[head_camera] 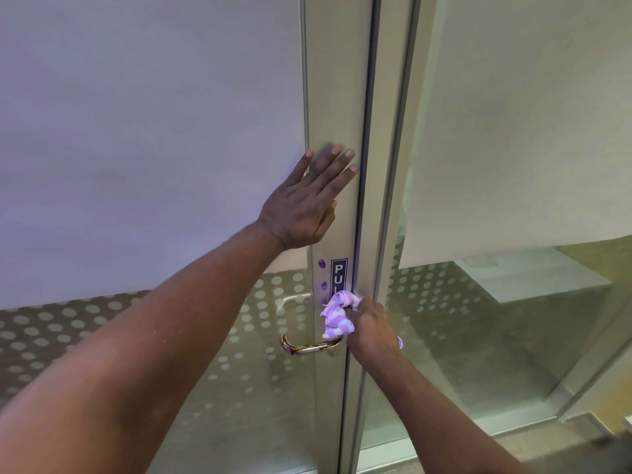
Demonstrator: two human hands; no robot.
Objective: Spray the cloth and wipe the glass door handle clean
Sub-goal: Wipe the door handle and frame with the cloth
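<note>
A shiny metal lever handle (309, 347) sticks out to the left from the door's pale metal stile (337, 97). My right hand (371, 331) is closed around a bunched purple-and-white cloth (337, 318), pressed to the stile just above the handle's base, over the lower part of a blue "PULL" sticker (339, 273). My left hand (309, 200) lies flat on the stile higher up, fingers spread and holding nothing. No spray bottle is in view.
Frosted glass panels (154, 131) flank the stile, with a dotted clear band (85, 323) lower down. A dark seal (371, 97) runs between this door and the neighbouring glass panel (513, 114). Small purple marks (321, 264) sit beside the sticker.
</note>
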